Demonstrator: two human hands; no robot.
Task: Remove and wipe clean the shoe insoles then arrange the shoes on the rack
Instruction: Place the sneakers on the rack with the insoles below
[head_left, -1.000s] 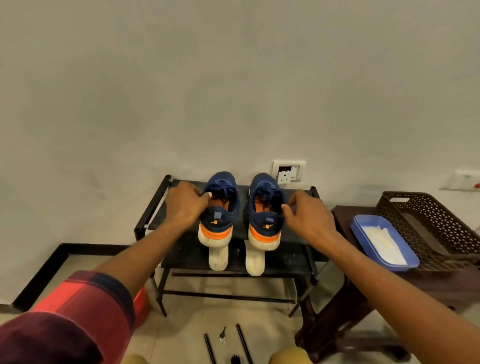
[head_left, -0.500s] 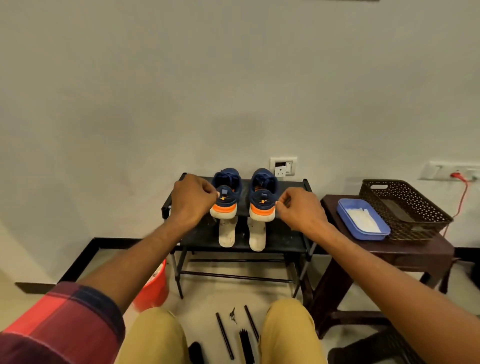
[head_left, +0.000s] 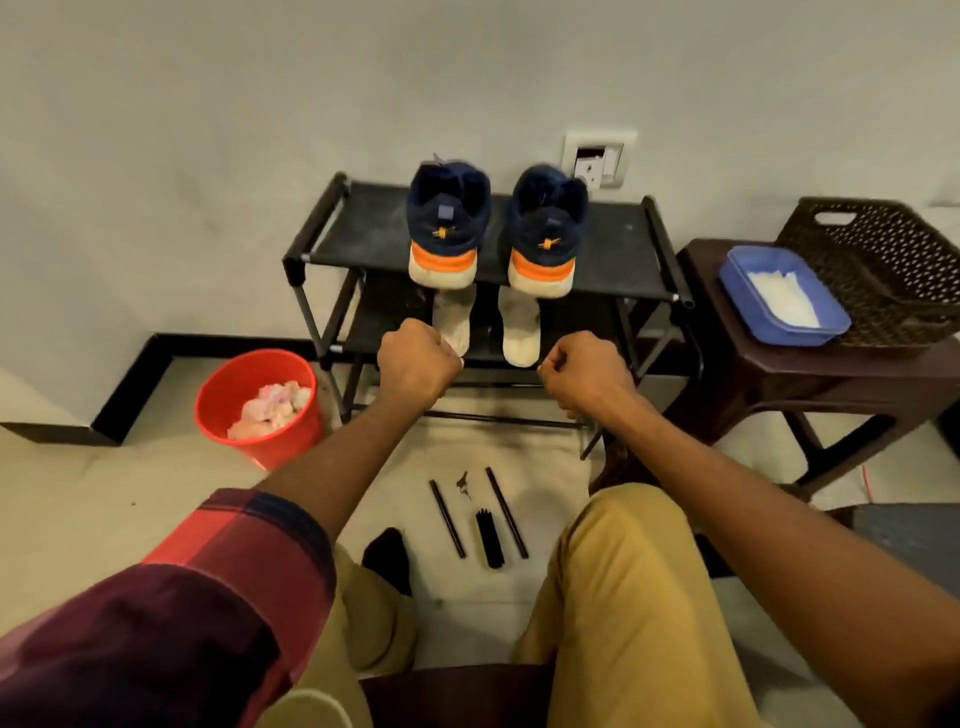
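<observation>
- The left shoe (head_left: 449, 228) and right shoe (head_left: 545, 234) stand side by side on the top shelf of the rack (head_left: 618, 249). They are up and beyond the fingers, heels toward the person and toes at the wall.
- The left insole (head_left: 454, 322) and right insole (head_left: 521, 332) lie on the shelf below, each under its shoe, with their near ends just beyond the fingers.
- I judge the arranging step to be all but done. What remains is the insoles — either left to air there or slid back into the shoes, which would call for uncurling the fingers and pinching a near end.
- Both forearms reach forward, with the left hand (head_left: 418, 364) and right hand (head_left: 584, 376) low before the lower shelf, backs up. The fingers are curled into loose fists with nothing visibly held. The left knuckles overlap the left insole's tip — whether they touch it I cannot tell.
- A red bucket (head_left: 291, 441) sits out to the left of the left fingers.
- The desk (head_left: 753, 374) with a blue tray (head_left: 737, 270) is to the right of the right fingers.
</observation>
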